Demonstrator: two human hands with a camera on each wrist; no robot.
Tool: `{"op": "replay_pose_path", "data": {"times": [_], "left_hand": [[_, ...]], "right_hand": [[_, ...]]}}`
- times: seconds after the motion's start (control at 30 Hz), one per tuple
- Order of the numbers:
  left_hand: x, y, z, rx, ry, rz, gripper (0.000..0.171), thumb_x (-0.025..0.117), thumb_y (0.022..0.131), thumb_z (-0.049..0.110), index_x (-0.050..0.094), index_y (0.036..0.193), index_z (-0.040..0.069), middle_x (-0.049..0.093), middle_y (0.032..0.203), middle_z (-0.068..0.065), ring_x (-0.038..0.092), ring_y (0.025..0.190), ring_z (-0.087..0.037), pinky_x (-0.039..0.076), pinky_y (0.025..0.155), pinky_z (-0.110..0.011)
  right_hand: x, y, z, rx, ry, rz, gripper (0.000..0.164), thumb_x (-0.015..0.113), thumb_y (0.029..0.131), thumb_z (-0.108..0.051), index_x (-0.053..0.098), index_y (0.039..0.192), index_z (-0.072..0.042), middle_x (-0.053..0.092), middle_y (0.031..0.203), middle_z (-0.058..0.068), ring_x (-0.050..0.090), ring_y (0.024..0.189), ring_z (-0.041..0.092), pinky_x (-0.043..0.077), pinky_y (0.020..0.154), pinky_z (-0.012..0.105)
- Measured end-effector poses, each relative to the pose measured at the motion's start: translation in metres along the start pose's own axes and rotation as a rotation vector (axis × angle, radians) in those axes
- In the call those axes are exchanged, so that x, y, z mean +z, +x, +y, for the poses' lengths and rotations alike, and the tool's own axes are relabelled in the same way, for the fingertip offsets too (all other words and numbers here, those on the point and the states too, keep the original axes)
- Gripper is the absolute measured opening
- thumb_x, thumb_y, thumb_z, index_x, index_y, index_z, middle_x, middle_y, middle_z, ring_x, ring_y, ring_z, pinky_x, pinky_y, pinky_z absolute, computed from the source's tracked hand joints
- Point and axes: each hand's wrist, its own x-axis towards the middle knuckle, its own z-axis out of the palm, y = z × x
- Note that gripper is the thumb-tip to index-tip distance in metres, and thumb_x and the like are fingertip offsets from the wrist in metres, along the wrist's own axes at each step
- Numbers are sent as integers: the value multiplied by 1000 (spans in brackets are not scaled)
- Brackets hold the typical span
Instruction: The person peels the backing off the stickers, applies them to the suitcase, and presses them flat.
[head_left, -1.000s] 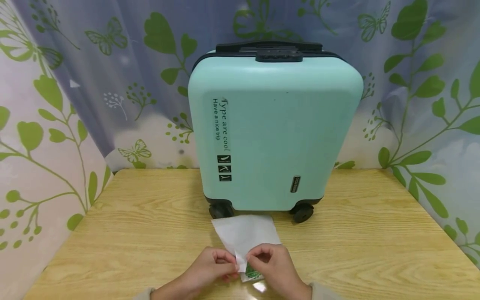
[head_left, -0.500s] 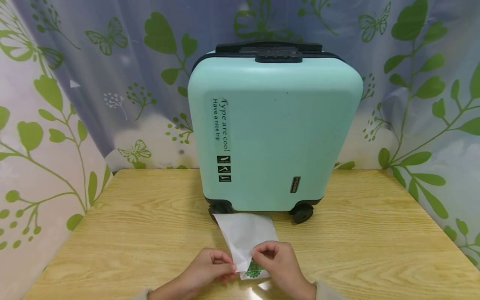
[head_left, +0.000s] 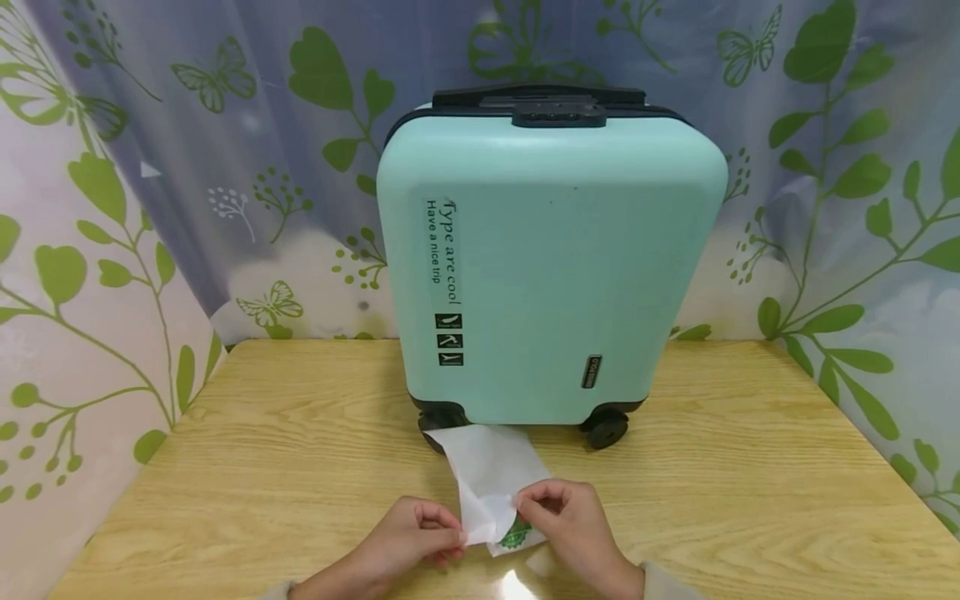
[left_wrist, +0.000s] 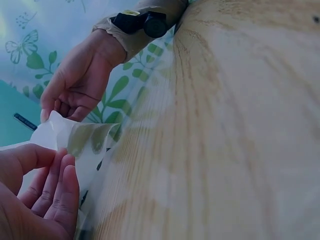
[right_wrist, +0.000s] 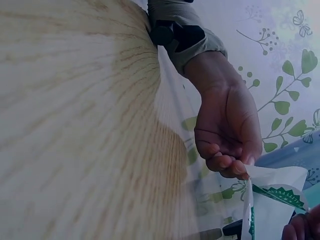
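Note:
A white sticker sheet [head_left: 491,458] lies slanted in front of the suitcase, its near end lifted into a flap. Beneath the flap a green print [head_left: 516,532] shows. My left hand [head_left: 416,532] pinches the sheet's near left corner between thumb and forefinger. On the other side, my right hand [head_left: 573,529] pinches the flap's right edge. In the left wrist view the thumb and forefinger of my left hand [left_wrist: 42,200] meet at the sheet's edge, and my right hand [left_wrist: 77,80] is beyond. The right wrist view shows the curled white sheet [right_wrist: 272,180] with its serrated green band.
A mint-green suitcase [head_left: 551,267] stands upright on black wheels [head_left: 607,427] at the table's back, with black lettering on its left. The sheet's far end reaches its left wheel. Wood-grain table [head_left: 262,467] lies around the hands; leaf-patterned curtains [head_left: 300,183] hang behind.
My right hand has moved a little right and up with the flap, my left hand slightly left. The flap stands more curled, and the sheet has tilted.

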Motion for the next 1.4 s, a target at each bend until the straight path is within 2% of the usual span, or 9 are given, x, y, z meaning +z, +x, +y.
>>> {"op": "replay_pose_path", "data": {"times": [0.33, 0.53, 0.7, 0.93, 1.03, 1.2, 1.4], "left_hand": [[-4, 0, 0, -23, 17, -14, 19, 68, 83, 3, 63, 90, -15, 69, 74, -4, 65, 69, -11, 51, 59, -22], [-4, -1, 1, -17, 0, -28, 21, 69, 83, 4, 63, 90, -14, 70, 75, -6, 66, 69, -11, 51, 59, -22], [-5, -1, -1, -10, 10, -25, 21, 69, 82, 4, 63, 90, -15, 69, 75, -5, 65, 68, -10, 51, 59, -22], [-7, 0, -4, -27, 30, -12, 16, 69, 82, 5, 66, 88, -9, 69, 73, -4, 65, 67, -11, 51, 59, -22], [-9, -1, -6, -21, 26, -18, 17, 69, 81, 4, 65, 88, -12, 69, 72, -5, 65, 66, -10, 52, 59, -22], [-16, -5, -10, -13, 40, -20, 22, 68, 81, 2, 62, 90, -17, 69, 72, -6, 65, 65, -11, 52, 58, -22], [-20, -6, -7, -44, 78, -12, 20, 69, 82, 6, 66, 92, -12, 71, 76, -9, 66, 67, -11, 53, 58, -23]], "right_hand": [[-6, 2, -2, 30, 3, 28, 15, 70, 84, -10, 70, 83, 5, 68, 75, 11, 58, 63, 7, 48, 60, 19], [-9, 1, -3, 26, 5, 36, 14, 70, 83, -8, 70, 83, 6, 69, 75, 10, 59, 65, 6, 49, 62, 19], [-12, 4, -1, 63, 6, 65, 14, 70, 83, -9, 70, 84, 5, 68, 74, 9, 59, 65, 7, 49, 61, 19], [-18, 5, -1, 83, 26, 60, 15, 69, 84, -8, 70, 85, 7, 68, 75, 9, 60, 66, 9, 50, 64, 21], [-22, 6, -3, 98, 40, 97, 13, 68, 85, -5, 69, 86, 8, 68, 77, 10, 62, 67, 11, 52, 66, 23], [-30, 8, -10, 139, 43, 206, 7, 65, 85, 0, 69, 85, 6, 68, 80, 8, 64, 71, 16, 54, 69, 27], [-37, 10, -11, 145, 45, 209, 9, 64, 87, -3, 69, 88, 5, 68, 83, 7, 64, 74, 17, 53, 74, 30]]}}
